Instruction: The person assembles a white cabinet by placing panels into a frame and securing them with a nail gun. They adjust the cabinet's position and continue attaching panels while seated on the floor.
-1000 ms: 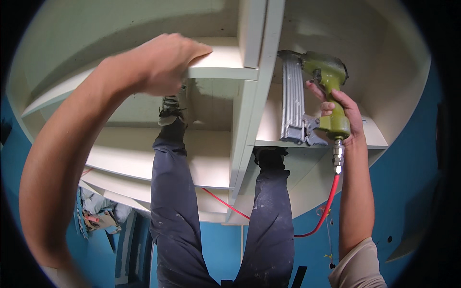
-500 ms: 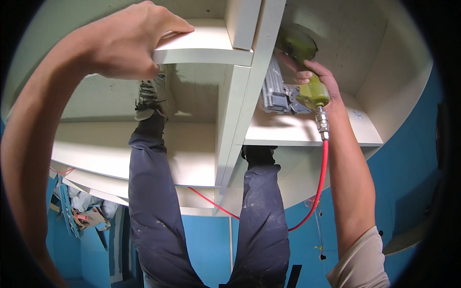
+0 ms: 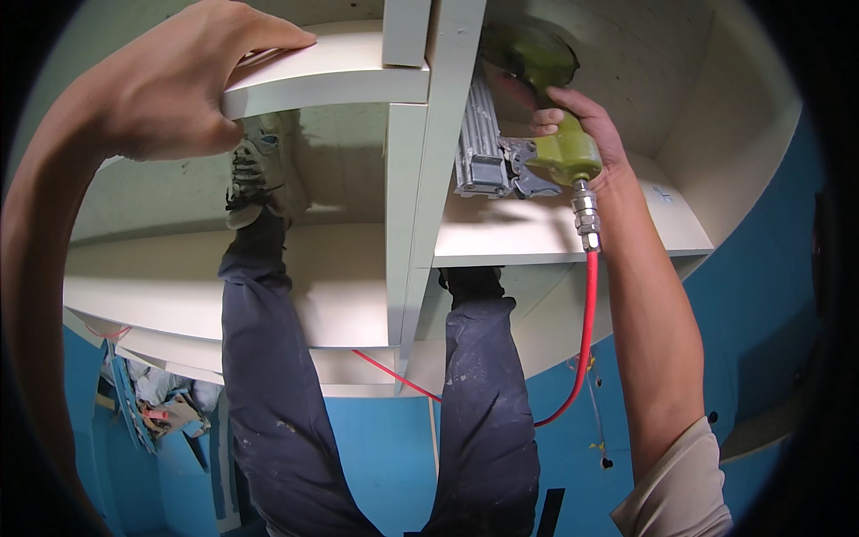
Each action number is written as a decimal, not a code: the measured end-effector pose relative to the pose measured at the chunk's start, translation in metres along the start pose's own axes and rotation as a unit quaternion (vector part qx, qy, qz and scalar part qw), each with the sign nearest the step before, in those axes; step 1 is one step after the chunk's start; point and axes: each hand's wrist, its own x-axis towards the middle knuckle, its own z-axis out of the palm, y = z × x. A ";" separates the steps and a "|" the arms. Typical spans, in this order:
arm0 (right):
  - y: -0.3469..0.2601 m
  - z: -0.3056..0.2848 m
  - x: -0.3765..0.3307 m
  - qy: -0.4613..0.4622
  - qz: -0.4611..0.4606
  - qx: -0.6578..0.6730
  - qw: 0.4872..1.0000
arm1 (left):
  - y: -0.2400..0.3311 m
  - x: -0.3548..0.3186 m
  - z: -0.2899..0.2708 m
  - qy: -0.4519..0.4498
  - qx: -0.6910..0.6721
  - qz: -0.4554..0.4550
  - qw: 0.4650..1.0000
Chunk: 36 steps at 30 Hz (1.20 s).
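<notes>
My left hand grips the front edge of a white shelf board at the upper left. Its fingers lie over the top and its thumb presses near the front edge. At the upper right, my right hand is wrapped round the handle of a green air nail gun with a ribbed grey magazine. The gun is inside the right compartment, beside the white upright divider; whether its nose touches the wood cannot be made out. A red air hose hangs from its metal coupling.
My legs stand in the cabinet, one shoe in the left compartment. The red hose passes behind my right leg. Offcuts and plastic bags lie on the blue floor at lower left. A thin cord hangs at the right.
The whole view has shifted, so cabinet and hands appear further left and slightly higher. Both hands keep their holds; the nail gun, blurred before, now looks sharper.
</notes>
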 end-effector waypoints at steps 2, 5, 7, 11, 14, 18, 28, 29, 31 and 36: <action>0.002 0.001 0.002 -0.007 -0.009 -0.007 1.000 | -0.003 -0.003 0.003 0.006 0.021 -0.010 1.000; 0.003 0.004 0.003 -0.009 -0.004 -0.004 1.000 | -0.004 -0.002 0.004 -0.010 -0.006 -0.036 0.999; 0.003 0.002 0.004 -0.012 -0.005 -0.008 1.000 | -0.010 -0.003 0.007 -0.015 0.002 -0.043 0.999; 0.001 -0.005 0.006 -0.035 -0.014 -0.012 0.999 | -0.008 -0.011 0.010 -0.001 0.117 -0.056 0.992; 0.003 0.002 0.007 -0.049 -0.032 -0.025 0.998 | -0.010 -0.013 0.004 -0.012 0.095 -0.051 0.994; -0.002 0.009 -0.008 -0.072 -0.013 -0.029 0.997 | -0.007 -0.005 0.008 0.073 -0.062 0.051 0.994; 0.020 0.086 -0.192 0.194 -0.165 -0.448 0.857 | 0.038 -0.007 0.007 -0.086 0.033 -0.190 0.977; 0.025 0.084 -0.218 0.217 -0.174 -0.464 0.841 | 0.064 -0.014 0.000 -0.055 0.019 -0.185 0.981; 0.030 0.082 -0.259 0.235 -0.168 -0.542 0.789 | 0.109 -0.031 0.003 0.054 -0.030 -0.167 0.984; 0.080 0.023 -0.374 0.360 -0.165 -0.616 0.681 | 0.188 -0.102 0.008 0.200 -0.239 -0.124 0.942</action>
